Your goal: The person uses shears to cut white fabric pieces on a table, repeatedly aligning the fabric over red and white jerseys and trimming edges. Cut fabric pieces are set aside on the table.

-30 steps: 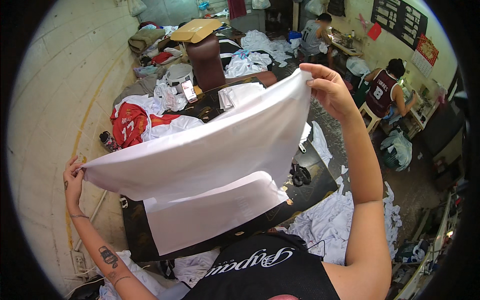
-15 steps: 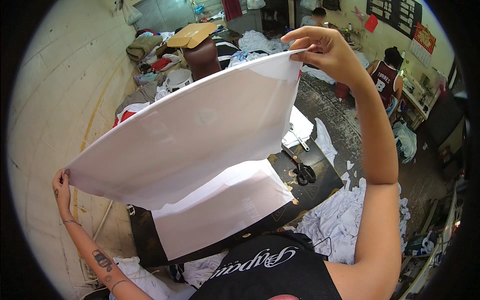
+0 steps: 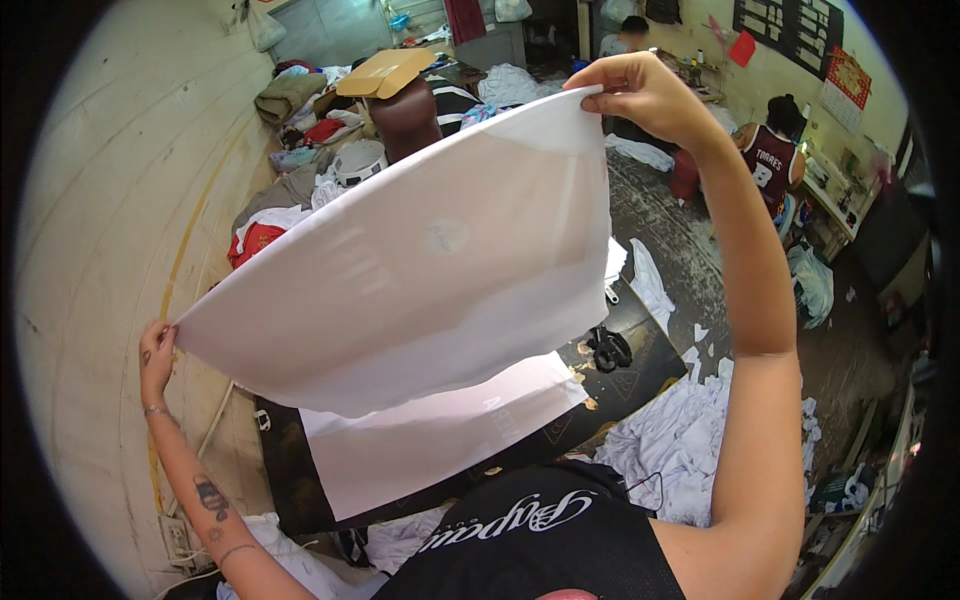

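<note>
A large white sheet of thin, slightly translucent fabric [image 3: 420,270] is held up and stretched across the middle of the view, above a black worktable [image 3: 620,375] on which a second white sheet [image 3: 420,450] lies flat. The step in hand is judged to be the spreading and checking of the piece; the next move would call for both corners to be kept taut and level as it is lowered onto the flat sheet.

The top corner, at one o'clock, is pinched between thumb and curled fingers of the right hand [image 3: 645,95]. The low corner, at nine o'clock, is gripped by the left hand [image 3: 155,350] – fingers closed on the edge.

A dark sign board [image 3: 790,30] hangs on the wall at one o'clock, with a red paper square [image 3: 742,48] beside it. A flat brown cardboard box [image 3: 385,72] rests at twelve o'clock – tilted on a dark rounded stand [image 3: 405,120].
</note>
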Demonstrator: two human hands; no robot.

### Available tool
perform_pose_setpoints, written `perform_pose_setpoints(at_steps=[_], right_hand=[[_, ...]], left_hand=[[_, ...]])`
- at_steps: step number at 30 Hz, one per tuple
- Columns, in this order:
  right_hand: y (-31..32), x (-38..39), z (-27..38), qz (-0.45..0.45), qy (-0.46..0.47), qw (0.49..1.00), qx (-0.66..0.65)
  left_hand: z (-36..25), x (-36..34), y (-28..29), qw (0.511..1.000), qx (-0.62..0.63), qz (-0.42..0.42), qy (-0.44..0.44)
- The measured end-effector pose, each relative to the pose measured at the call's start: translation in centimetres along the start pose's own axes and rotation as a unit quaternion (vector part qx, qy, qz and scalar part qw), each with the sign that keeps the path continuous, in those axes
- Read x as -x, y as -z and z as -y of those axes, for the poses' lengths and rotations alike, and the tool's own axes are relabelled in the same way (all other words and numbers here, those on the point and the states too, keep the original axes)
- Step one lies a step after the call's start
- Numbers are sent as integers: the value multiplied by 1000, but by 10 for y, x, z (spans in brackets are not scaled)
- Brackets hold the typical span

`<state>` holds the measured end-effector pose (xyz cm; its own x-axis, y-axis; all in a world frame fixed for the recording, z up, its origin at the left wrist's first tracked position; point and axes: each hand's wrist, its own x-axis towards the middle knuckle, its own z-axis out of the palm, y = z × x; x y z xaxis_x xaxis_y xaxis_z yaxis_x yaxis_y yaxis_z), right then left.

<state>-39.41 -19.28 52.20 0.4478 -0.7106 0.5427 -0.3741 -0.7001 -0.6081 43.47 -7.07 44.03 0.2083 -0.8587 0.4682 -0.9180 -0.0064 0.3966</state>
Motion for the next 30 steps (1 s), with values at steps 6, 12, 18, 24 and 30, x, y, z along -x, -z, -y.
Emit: perform_pose_setpoints(at_steps=[6, 12, 18, 24, 30], right_hand=[[-3, -56, -26, -50, -13, 998, 20], [10, -49, -16, -80, 68, 991, 85], [-102, 83, -58, -38, -99, 994, 3], [-266, 251, -149, -81, -304, 928, -199], [-361, 352, -188, -41, -490, 870, 33]], left_hand=[[-14, -42, -24, 998, -2, -67, 2], [-14, -16, 32, 988, 94, -122, -21], [74, 154, -19, 985, 89, -147, -29], [121, 344, -169, 923, 230, -139, 276], [95, 445, -259, 852, 230, -20, 470]])
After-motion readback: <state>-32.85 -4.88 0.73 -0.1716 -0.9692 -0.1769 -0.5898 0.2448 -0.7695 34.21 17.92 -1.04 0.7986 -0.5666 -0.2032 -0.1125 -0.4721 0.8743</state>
